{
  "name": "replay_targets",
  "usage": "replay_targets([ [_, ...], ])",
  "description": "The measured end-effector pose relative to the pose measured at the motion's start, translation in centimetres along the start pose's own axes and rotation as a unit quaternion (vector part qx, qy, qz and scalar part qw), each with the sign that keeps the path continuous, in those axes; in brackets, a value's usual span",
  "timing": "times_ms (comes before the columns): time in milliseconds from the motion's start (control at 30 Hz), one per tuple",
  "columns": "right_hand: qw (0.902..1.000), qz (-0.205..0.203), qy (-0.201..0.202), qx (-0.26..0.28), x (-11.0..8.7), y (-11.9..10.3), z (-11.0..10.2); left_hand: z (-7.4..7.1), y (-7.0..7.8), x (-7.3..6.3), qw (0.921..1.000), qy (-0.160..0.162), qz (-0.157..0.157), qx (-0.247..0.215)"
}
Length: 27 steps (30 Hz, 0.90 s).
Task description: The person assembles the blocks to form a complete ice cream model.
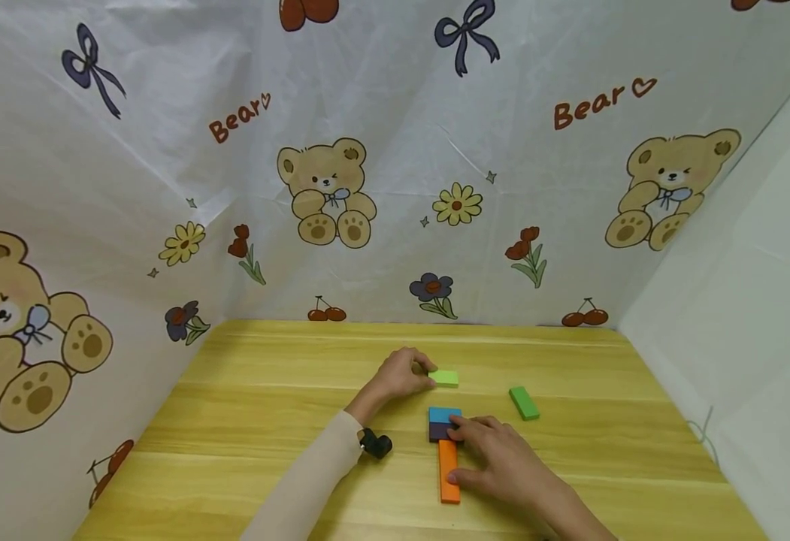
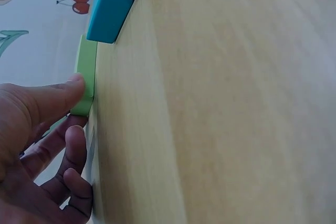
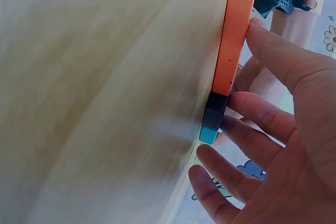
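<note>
Wood-grain tabletop [image 1: 246, 421]: left grip [image 1: 401, 373] pinches a likely light, rigid lime-green rectangular block [image 1: 446, 379], suitably by one end; right grip [image 1: 499, 458] spread.

Orange block [image 3: 236, 35], dark block [image 3: 215, 110], teal block [image 3: 208, 135] in line on tabletop [image 3: 105, 103]. Right hand [image 3: 305, 142]: thumb touching orange, 2 fingers at dark. Wrist strap [image 3: 275, 1] behind.

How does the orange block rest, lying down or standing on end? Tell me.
Lying down: in the head view, the orange block stretches lengthwise along the wooden tabletop.
</note>
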State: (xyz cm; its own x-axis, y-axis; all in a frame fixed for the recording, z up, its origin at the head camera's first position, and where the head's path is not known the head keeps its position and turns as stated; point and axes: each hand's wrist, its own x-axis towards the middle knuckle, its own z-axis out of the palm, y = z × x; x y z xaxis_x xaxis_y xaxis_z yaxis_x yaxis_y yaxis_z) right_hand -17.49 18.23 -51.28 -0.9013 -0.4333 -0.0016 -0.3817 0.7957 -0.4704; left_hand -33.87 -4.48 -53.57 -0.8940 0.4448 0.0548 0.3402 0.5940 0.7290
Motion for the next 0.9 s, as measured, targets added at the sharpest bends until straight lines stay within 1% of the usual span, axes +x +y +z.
replay_targets([
  [167, 1.0000, 0.006, 0.000, -0.002, 0.1, 0.0, -0.1, 0.0, 0.1, -0.3, 0.9998, -0.004, 0.017, -0.013],
  [267, 1.0000, 0.008, -0.002, 0.000, 0.1, -0.1, -0.1, 0.0, 0.1, -0.4, 0.9996, -0.003, 0.022, -0.016],
  [533, 1.0000, 0.008, 0.000, -0.004, 0.1, 0.0, 0.0, 0.3, 0.5, -0.7, 0.9996, -0.008, 0.025, 0.000],
  [767, 1.0000, 0.002, 0.005, -0.001, 0.0, 0.1, 0.0, 0.4, 0.8, -1.0, 0.9989, -0.016, 0.036, 0.024],
  [900, 1.0000, 0.004, 0.004, -0.003, 0.0, 0.1, 0.1, 0.5, 0.9, -1.3, 0.9992, -0.017, 0.031, 0.019],
])
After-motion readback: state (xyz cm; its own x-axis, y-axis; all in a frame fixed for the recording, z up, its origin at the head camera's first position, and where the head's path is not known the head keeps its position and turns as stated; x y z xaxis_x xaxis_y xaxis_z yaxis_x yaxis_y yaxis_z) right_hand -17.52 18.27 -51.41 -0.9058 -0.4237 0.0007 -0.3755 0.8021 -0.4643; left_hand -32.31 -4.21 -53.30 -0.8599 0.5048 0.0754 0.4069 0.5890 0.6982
